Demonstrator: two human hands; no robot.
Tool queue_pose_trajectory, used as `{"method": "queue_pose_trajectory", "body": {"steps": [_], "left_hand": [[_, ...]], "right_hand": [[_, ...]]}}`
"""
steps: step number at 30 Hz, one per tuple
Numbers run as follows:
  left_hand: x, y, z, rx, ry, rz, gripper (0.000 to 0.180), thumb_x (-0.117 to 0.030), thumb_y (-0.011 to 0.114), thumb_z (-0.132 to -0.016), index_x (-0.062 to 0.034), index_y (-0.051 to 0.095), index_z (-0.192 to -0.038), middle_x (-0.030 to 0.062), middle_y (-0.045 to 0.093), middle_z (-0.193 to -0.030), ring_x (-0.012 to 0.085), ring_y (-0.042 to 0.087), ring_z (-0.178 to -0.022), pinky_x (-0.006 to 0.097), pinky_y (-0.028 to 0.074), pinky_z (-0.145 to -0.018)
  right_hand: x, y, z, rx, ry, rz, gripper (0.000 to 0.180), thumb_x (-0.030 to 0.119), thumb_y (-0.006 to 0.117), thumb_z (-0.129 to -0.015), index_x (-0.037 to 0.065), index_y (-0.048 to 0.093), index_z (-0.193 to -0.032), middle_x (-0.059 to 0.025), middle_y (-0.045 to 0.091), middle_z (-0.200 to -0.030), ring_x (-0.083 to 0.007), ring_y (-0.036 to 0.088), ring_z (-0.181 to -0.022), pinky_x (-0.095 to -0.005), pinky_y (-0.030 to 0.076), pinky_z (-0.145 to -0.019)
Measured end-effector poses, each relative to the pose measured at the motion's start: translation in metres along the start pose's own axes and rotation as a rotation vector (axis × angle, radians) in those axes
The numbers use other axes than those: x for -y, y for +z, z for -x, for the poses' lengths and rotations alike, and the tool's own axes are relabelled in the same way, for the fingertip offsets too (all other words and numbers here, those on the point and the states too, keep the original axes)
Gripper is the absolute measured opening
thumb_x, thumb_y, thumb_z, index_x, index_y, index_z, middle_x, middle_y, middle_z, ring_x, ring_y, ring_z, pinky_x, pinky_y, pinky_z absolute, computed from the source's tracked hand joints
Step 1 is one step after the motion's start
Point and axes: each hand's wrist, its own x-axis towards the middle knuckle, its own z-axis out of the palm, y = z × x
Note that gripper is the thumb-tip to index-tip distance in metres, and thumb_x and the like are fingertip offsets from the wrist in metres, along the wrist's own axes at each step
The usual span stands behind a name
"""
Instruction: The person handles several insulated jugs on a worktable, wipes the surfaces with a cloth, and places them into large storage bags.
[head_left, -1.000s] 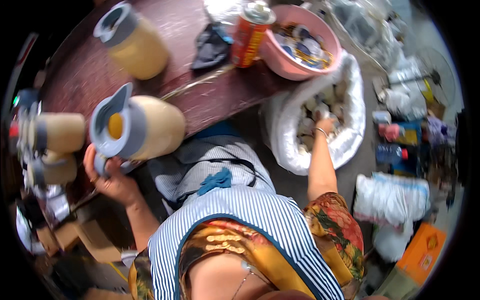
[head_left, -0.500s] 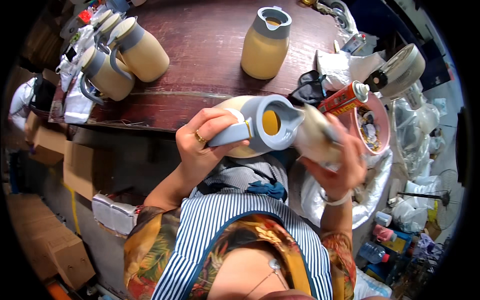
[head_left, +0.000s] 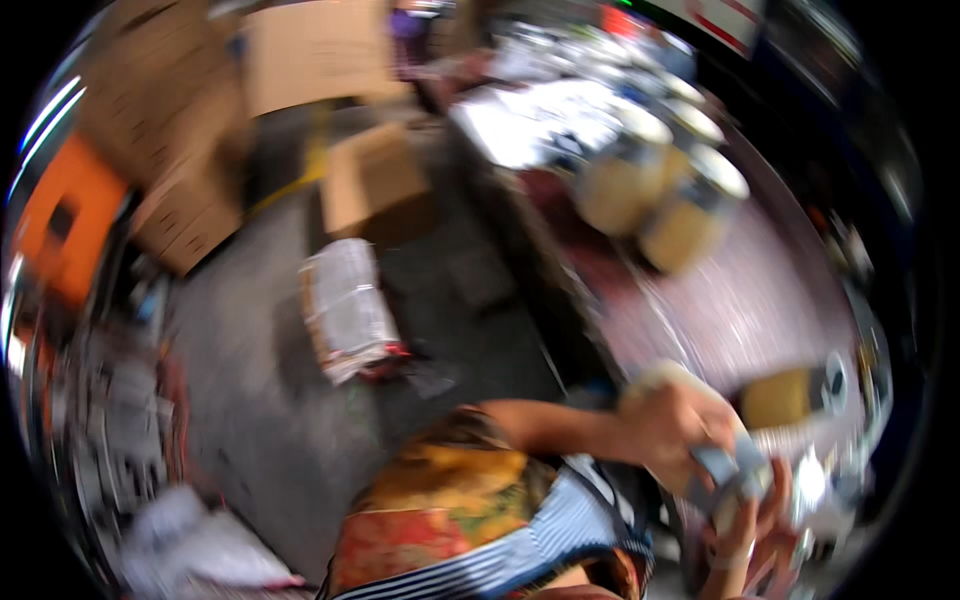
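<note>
The picture is smeared by motion. My left hand [head_left: 685,420] is closed round the grey handle of a cream vacuum jug [head_left: 665,376], which lies tilted in front of my apron. My right hand [head_left: 768,520] is at the jug's grey mouth, its fingers round a pale lid [head_left: 738,497]. Whether the lid sits in the mouth or just against it, I cannot tell. Just beyond my hands, a second jug [head_left: 780,398] with a grey collar and no lid stands on the dark red table [head_left: 745,310].
Several lidded cream jugs [head_left: 690,225] stand together on the table near white plastic wrapping [head_left: 545,120]. Left of the table, an open cardboard box [head_left: 375,185] and a white wrapped bundle [head_left: 348,305] are on the grey floor. Stacked cartons [head_left: 185,215] are farther left.
My view has swung left, bringing more floor and cartons into sight. The lid in my right hand has come up against the jug's mouth. My left hand keeps its hold.
</note>
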Motion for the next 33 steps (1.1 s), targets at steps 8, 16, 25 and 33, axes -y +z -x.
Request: {"method": "queue_pose_trajectory", "body": {"steps": [8, 16, 25, 33], "left_hand": [[-0.023, 0.117, 0.029, -0.038, -0.106, 0.015, 0.037, -0.027, 0.081, -0.063, -0.0073, 0.06, -0.086, 0.0034, 0.057, -0.087, 0.0255, 0.064, -0.075, 0.037, 0.049, -0.059], [-0.019, 0.096, 0.005, 0.144, -0.248, 0.362, 0.036, -0.02, 0.082, -0.061, -0.0051, 0.061, -0.087, 0.0105, 0.061, -0.083, 0.0334, 0.063, -0.076, 0.041, 0.05, -0.065], [0.016, 0.089, 0.016, 0.138, -0.232, 0.375, 0.035, -0.013, 0.083, -0.06, -0.0007, 0.066, -0.088, 0.0122, 0.066, -0.08, 0.0282, 0.066, -0.068, 0.035, 0.05, -0.063], [0.033, 0.089, 0.01, 0.496, -0.307, 0.82, 0.034, -0.015, 0.085, -0.059, -0.0016, 0.068, -0.085, 0.0099, 0.069, -0.076, 0.0202, 0.067, -0.07, 0.032, 0.05, -0.063]], "right_hand": [[0.037, -0.028, 0.057, 0.057, 0.31, 0.02, 0.051, 0.039, 0.055, -0.094, 0.023, 0.04, -0.14, -0.0275, 0.047, -0.135, -0.0459, 0.049, -0.119, -0.0642, 0.035, -0.098], [0.036, -0.082, 0.032, 0.323, 0.122, -0.108, 0.045, 0.023, 0.052, -0.097, 0.001, 0.042, -0.135, -0.031, 0.047, -0.133, -0.0455, 0.048, -0.123, -0.0612, 0.038, -0.1], [0.064, -0.065, 0.007, 0.432, 0.382, 0.093, 0.056, 0.039, 0.04, -0.098, 0.0, 0.042, -0.139, -0.0326, 0.044, -0.135, -0.0474, 0.047, -0.122, -0.0559, 0.037, -0.103], [0.068, -0.075, -0.015, 0.569, -0.137, -0.05, 0.053, 0.043, 0.041, -0.097, -0.001, 0.055, -0.122, -0.0277, 0.053, -0.127, -0.0474, 0.053, -0.113, -0.0568, 0.045, -0.094]]}}
